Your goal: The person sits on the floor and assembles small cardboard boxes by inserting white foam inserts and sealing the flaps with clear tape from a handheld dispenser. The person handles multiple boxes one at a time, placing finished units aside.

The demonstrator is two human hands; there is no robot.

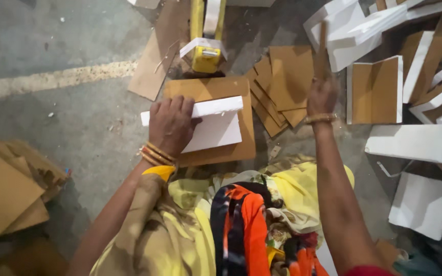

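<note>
Seated on a grey concrete floor (52, 41), yellow and orange cloth (241, 225) bunched across the lap. Left hand (171, 125) flat, palm down, fingers spread open on a folded white card (213, 122), pressing rather than clasping it. White card lying on a brown board (211, 89), itself on the floor just ahead of the knees. Gold bangles (154, 154) at the left wrist. Right hand (322, 97) raised near the middle of the view, grip closed around a thin brown stick (323, 51) held upright, its tip pointing away. One bangle (319, 119) on the right wrist. Between the hands, a fanned stack of brown cardboard sheets (282, 82) on the floor, just beside the brown board. Beyond the board, a yellow tool (205, 46) with a white strip on it, standing close to the board's far edge. Off to the right, a heap of white and brown folded pieces (384, 87), some open like book covers, and a flat white sheet (423, 204) nearer. At the left edge, another pile of brown cardboard (6, 194). A pale painted line (52, 79) running across the floor.
</note>
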